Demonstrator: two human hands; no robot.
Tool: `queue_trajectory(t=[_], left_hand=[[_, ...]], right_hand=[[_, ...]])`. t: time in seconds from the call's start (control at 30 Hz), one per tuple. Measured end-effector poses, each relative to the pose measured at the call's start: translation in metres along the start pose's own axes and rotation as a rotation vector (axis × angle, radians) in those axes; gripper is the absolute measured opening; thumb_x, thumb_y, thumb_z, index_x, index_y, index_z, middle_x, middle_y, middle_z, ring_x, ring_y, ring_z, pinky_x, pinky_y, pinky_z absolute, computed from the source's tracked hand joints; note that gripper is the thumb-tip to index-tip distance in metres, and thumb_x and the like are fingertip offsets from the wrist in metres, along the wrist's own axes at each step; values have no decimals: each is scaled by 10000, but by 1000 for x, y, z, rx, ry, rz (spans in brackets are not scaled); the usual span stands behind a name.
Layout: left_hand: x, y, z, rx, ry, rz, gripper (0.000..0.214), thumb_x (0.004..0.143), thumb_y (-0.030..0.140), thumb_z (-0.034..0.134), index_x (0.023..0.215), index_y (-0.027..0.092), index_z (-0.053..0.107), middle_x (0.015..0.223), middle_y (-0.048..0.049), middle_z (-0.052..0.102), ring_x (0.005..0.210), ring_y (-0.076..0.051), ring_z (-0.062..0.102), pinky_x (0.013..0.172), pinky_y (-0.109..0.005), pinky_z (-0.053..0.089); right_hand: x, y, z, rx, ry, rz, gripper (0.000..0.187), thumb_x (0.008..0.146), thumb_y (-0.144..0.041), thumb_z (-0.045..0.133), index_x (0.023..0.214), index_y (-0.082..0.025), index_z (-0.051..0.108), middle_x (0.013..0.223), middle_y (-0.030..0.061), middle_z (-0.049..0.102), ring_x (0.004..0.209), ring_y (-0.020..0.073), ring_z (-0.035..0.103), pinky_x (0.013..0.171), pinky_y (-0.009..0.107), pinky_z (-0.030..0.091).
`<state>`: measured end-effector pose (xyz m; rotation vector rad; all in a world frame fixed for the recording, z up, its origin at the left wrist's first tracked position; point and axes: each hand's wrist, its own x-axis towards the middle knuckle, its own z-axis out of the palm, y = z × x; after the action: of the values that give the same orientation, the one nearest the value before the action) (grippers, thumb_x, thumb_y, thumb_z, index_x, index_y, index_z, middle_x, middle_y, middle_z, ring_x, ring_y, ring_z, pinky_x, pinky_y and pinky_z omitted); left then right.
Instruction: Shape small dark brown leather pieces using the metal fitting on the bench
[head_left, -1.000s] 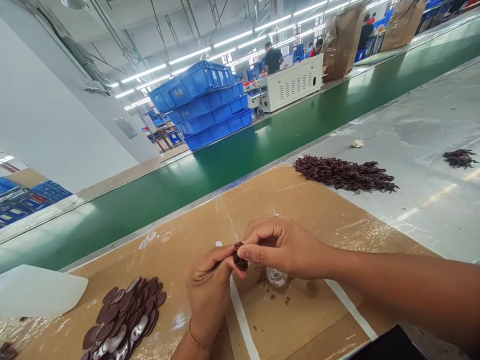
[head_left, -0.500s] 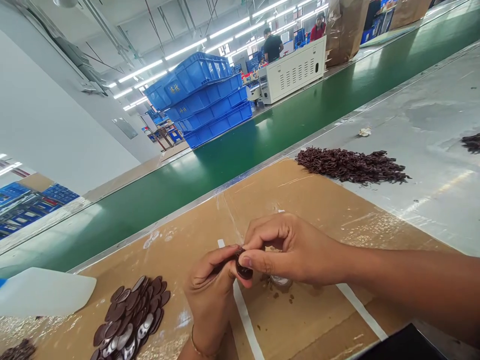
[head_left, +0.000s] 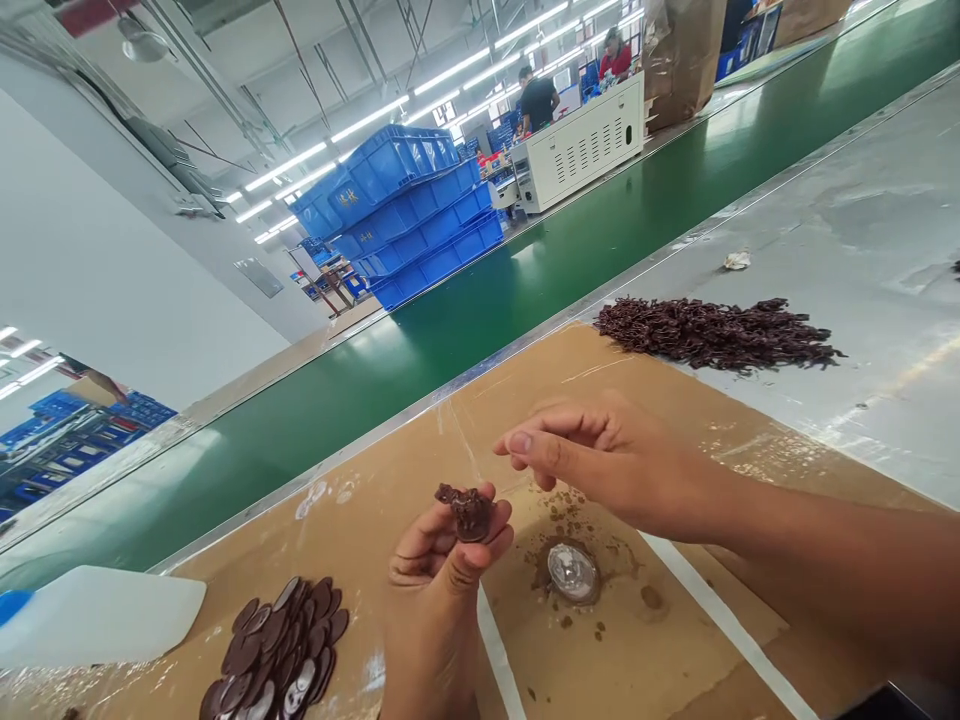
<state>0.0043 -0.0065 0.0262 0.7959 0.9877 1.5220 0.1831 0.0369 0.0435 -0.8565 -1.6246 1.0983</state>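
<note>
Our left hand [head_left: 442, 590] pinches a small brown piece [head_left: 470, 517], left of the silver oval [head_left: 574, 573]; our right hand [head_left: 611, 460], loosely curled, looks empty. If our pinch slackens, the piece could drop onto the cardboard [head_left: 637, 665].

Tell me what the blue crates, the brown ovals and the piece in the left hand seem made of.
Blue crates: likely plastic, judging by their even colour and gloss. Brown ovals: smooth, some glaring brightly; plastic or rubber, unclear which. Piece in the left hand: dark, shiny in spots, perhaps the same material.
</note>
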Motion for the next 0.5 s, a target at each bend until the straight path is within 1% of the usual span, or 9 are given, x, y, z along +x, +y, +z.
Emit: queue_trajectory(t=[0.1, 0.2, 0.33, 0.5], left_hand=[[2, 2, -3, 7, -20, -25, 345, 496, 236, 921, 794, 226, 748, 914, -68, 743, 781, -235, 719, 698, -259, 609], [4, 2, -5, -10, -30, -22, 324, 503, 216, 917, 781, 234, 752, 910, -67, 743, 787, -238, 719, 704, -266, 610], [4, 1, -5, -11, -38, 0, 322, 493, 204, 920, 765, 228, 750, 904, -70, 743, 782, -244, 719, 702, -275, 612], [5, -2, -7, 35, -62, 48, 321, 529, 175, 904, 805, 236, 753, 907, -55, 745, 804, -223, 719, 735, -271, 609]], right_hand=[[0, 2, -1, -16, -15, -16, 347, 905, -482, 539, 817, -186, 698, 697, 11, 579, 630, 122, 526, 524, 240, 380], [0, 1, 0, -41, -40, -20, 344, 917, -453, 525, 790, -185, 698, 675, 4, 561, 622, 117, 507, 519, 236, 366], [-1, -1, 1, -42, -70, -19, 318, 916, -421, 537, 814, -182, 721, 724, 12, 614, 686, 134, 555, 566, 242, 411], [-1, -7, 3, 34, -146, -49, 225, 901, -339, 570, 879, -204, 748, 848, 19, 697, 793, 147, 624, 627, 229, 469]])
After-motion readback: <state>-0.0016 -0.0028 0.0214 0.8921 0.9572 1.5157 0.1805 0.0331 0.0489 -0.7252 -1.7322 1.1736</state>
